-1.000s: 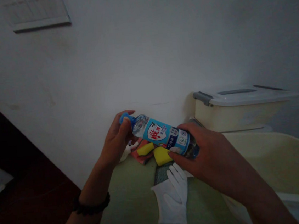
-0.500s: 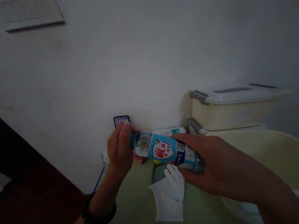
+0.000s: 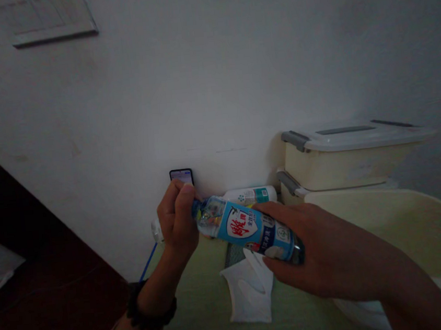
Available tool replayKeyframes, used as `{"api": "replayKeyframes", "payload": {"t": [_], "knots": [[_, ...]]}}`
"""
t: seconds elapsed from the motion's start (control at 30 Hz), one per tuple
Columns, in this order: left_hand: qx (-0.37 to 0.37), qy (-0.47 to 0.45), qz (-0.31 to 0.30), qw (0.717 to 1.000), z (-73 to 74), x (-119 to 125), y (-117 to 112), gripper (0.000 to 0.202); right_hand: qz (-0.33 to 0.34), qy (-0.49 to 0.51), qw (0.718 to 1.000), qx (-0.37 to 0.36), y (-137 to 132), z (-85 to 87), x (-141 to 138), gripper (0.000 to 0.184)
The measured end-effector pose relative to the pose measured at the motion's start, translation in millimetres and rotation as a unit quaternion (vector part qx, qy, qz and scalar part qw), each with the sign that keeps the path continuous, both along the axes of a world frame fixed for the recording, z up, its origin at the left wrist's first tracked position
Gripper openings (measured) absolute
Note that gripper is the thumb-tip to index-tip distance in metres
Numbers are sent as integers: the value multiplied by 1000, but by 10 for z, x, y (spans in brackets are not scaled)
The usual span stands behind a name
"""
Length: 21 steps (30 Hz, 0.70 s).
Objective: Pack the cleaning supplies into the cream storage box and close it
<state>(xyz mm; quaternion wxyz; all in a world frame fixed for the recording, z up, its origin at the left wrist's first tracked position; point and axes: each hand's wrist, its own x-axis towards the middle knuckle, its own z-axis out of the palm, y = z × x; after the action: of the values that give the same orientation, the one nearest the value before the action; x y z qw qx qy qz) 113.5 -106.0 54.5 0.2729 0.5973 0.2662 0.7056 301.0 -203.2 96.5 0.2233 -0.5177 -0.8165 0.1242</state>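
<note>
A clear bottle with a blue label (image 3: 246,229) lies nearly on its side in the air, cap end to the left. My right hand (image 3: 324,254) is wrapped round its base. My left hand (image 3: 177,223) is closed over the cap end, so the cap is hidden under its fingers. Below the bottle white gloves (image 3: 249,288) lie on a green mat (image 3: 204,313).
A phone (image 3: 181,176) leans against the white wall. Behind the bottle a white bottle (image 3: 249,195) lies on its side. Two lidded storage boxes (image 3: 346,157) are stacked at the right, with a pale basin (image 3: 408,229) before them. Dark floor is at the left.
My left hand has closed fully over the cap, which showed blue a second ago. The bottle has sunk a little, hiding the yellow sponges. The view shifted, and the phone and white bottle came into sight.
</note>
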Motion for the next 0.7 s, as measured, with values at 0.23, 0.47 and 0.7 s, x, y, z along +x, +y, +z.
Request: {"api": "replayKeyframes", "payload": {"t": [0.23, 0.47, 0.7], "knots": [[-1, -7, -27, 1000, -7, 6, -79, 29, 5, -17, 1000, -26, -46, -27, -56, 46], [-2, -9, -30, 1000, -7, 60, -138, 30, -13, -40, 997, -59, -114, -6, -20, 30], [0, -12, -38, 999, -11, 77, -158, 31, -20, -41, 997, -60, -144, 14, 2, 29]]}}
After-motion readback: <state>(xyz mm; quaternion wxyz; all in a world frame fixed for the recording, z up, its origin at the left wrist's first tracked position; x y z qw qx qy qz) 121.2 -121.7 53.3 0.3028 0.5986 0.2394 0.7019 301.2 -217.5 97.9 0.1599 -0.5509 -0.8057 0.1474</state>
